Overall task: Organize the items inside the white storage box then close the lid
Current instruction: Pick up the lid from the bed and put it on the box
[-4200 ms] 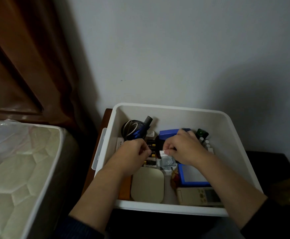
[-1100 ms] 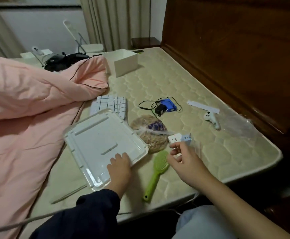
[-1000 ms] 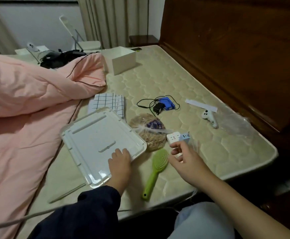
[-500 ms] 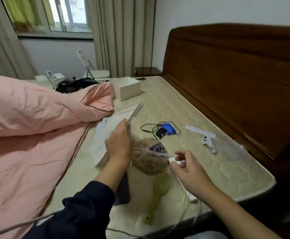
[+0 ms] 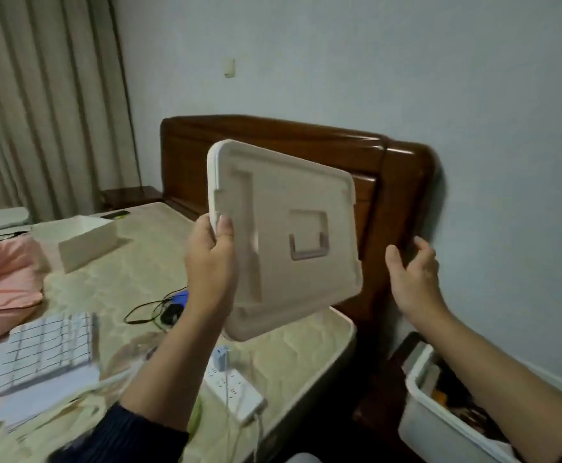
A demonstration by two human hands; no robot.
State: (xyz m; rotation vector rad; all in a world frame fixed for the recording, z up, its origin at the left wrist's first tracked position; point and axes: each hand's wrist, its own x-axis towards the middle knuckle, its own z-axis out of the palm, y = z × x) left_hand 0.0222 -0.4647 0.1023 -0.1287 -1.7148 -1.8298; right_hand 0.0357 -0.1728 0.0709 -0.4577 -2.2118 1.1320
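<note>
The left hand [image 5: 211, 259] pinches the white lid [image 5: 284, 238] by its edge, holding it up in the air over the bed [image 5: 299, 355]. The right hand [image 5: 413, 272] hangs beside it, fingers loosely spread, holding nothing. The white box [image 5: 439, 429] sits low at the right.

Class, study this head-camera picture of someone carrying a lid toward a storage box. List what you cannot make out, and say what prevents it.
- Contents of the white storage box: head view, cut off by the frame's corner and covered by the right forearm.
- Left hand fingers behind the lid: hidden by the lid.
- Checked item on the mattress: motion blur, so its kind is unclear.
- Blue gadget with cable: partly behind the left forearm, blurred.
</note>
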